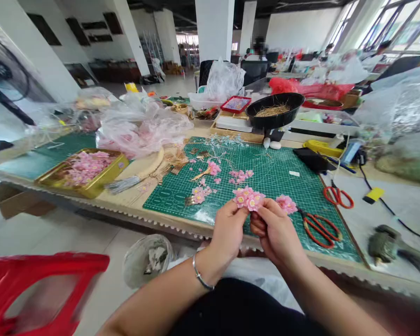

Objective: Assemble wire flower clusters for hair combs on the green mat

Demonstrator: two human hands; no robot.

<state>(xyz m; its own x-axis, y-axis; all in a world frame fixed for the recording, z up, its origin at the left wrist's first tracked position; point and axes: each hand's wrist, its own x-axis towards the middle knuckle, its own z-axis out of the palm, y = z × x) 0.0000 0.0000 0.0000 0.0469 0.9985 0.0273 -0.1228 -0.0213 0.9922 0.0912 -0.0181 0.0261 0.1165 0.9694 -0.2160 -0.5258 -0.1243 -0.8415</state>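
Between my two hands, above the near edge of the green cutting mat (231,161), is a cluster of pink artificial flowers (249,198). My left hand (229,226) pinches its left side with thumb and finger. From the right, my right hand (276,228) grips its lower edge with curled fingers. Another pink flower (286,204) lies just beyond the right hand, beside red-handled scissors (322,229). Farther left on the mat are a flower piece with a metal comb (195,199), a flower with a fan of tan stems (205,173) and loose pink blossoms (241,176).
At the left, a gold tray (117,168) holds many pink flowers. Near it lie a brush (140,176) and plastic bags (143,128). A black pan (292,112) stands at the back. A second pair of scissors (338,196) and a glue gun (388,245) lie right. Below stands a bin (135,266).
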